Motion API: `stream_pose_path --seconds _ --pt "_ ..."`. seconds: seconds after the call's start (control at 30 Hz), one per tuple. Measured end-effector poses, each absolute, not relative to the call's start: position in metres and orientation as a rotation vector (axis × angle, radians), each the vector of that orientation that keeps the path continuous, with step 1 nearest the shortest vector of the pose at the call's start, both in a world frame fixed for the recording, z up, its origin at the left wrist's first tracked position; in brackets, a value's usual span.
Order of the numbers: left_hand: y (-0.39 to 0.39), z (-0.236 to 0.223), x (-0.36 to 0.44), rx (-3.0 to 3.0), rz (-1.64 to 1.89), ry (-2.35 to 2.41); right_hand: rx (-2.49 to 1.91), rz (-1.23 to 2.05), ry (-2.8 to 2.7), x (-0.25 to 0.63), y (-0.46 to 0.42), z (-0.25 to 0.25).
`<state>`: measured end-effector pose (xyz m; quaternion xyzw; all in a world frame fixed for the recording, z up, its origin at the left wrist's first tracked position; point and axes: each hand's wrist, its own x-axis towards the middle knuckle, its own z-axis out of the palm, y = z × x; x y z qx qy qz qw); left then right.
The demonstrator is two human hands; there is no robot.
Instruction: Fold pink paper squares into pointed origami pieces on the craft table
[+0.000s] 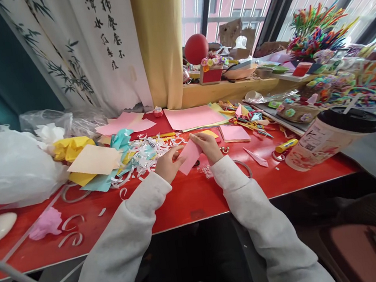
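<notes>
While both arms in pale grey fleece sleeves reach over the glossy red table, a small flat rectangular piece of pink paper lies slanted between the fingers of two bare hands, its lower end jutting free past the left fingertips. The left hand has its thumb and forefinger nearly closed, pinching the paper by its left edge; the other fingers curl in beneath, and whether they touch it cannot be told. The right hand comes from the other side, its fingertips drawn close together on the upper corner, though its far side is hidden. Right of that hand lie a pointed folded form of pink paper and a yellow cylindrical glue stick. Beyond the left hand spreads a heap of curled white paper shreds. Farther back are a square stack of pink paper and a large pink paper sheet, and behind them hangs a mustard-yellow fabric curtain, with a round red balloon near the window
</notes>
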<state>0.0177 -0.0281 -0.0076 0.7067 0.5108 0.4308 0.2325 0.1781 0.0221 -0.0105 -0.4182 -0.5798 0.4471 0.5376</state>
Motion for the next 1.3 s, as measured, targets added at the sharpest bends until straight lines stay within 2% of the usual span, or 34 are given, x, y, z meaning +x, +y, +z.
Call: stream_pose_path --seconds 0.17,0.27,0.43,0.53,0.7,0.83,1.0,1.17,1.3 --pt "-0.024 -0.007 0.009 1.578 1.384 1.400 -0.834 1.609 -1.293 0.173 0.009 -0.002" --pt "-0.024 -0.006 0.010 1.645 1.396 1.446 -0.846 1.649 -1.352 0.174 0.010 -0.004" --pt "-0.024 -0.013 0.016 2.223 1.421 1.623 -1.063 1.154 -1.475 0.168 0.011 -0.012" --pt "-0.025 -0.018 0.020 2.380 1.252 1.668 -1.234 0.772 -1.621 0.163 0.008 -0.015" --pt "-0.029 -0.016 0.024 2.269 0.915 1.656 -1.378 0.368 -1.869 0.158 0.003 -0.016" --pt "-0.030 -0.007 0.021 2.031 0.764 1.594 -1.389 0.302 -1.879 0.160 0.000 -0.015" --pt "-0.021 -0.006 0.007 1.784 1.009 1.595 -1.265 0.557 -1.717 0.166 0.003 -0.011" --pt "-0.014 -0.010 -0.007 1.454 1.101 1.159 -1.011 1.134 -1.493 0.180 0.010 -0.006" --pt "-0.017 -0.005 -0.006 1.482 1.128 1.096 -0.918 1.461 -1.380 0.185 0.010 -0.004"
